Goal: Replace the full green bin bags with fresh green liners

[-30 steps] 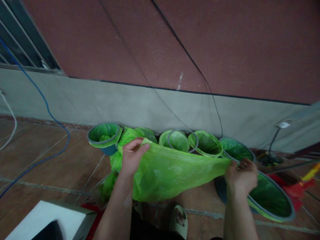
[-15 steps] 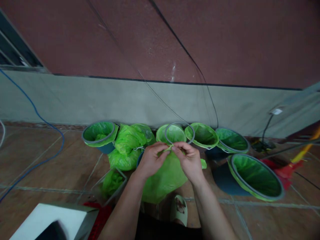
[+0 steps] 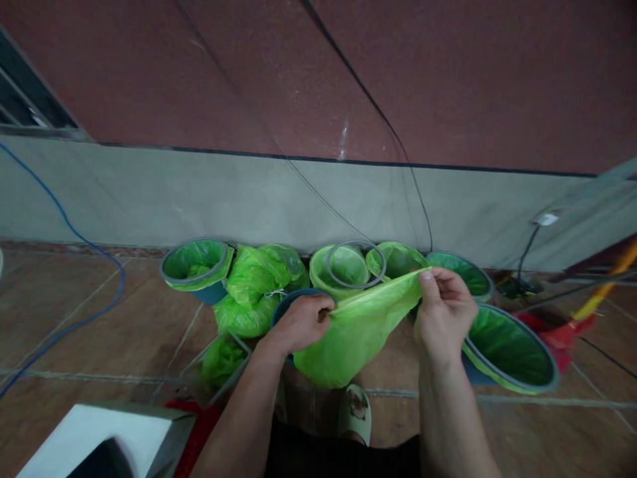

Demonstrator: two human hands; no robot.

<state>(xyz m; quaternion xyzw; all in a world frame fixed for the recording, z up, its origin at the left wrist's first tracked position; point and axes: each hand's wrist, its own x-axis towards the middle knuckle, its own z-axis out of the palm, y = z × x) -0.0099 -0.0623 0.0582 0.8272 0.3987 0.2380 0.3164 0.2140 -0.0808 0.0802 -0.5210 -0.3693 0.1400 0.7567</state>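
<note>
I hold a thin light-green plastic bag (image 3: 351, 338) in front of me with both hands. My left hand (image 3: 301, 323) pinches its left top edge. My right hand (image 3: 444, 308) pinches the right top edge, a little higher, so the bag's mouth is stretched between them. The bag hangs down over a blue bucket (image 3: 288, 304) whose rim shows just under my left hand. My foot in a slipper (image 3: 357, 413) is below the bag.
Several blue buckets lined with green bags stand along the wall: one at left (image 3: 195, 268), others (image 3: 348, 267) in the middle, a big one (image 3: 508, 348) at right. Filled green bags (image 3: 253, 285) are piled between them. A white box (image 3: 104, 441) sits at lower left; a blue cable (image 3: 74, 232) runs over the floor.
My hands, spread wide a second ago, came together at the bag's top, then moved apart again, pulling the bag's mouth wide. The view shifted slightly.
</note>
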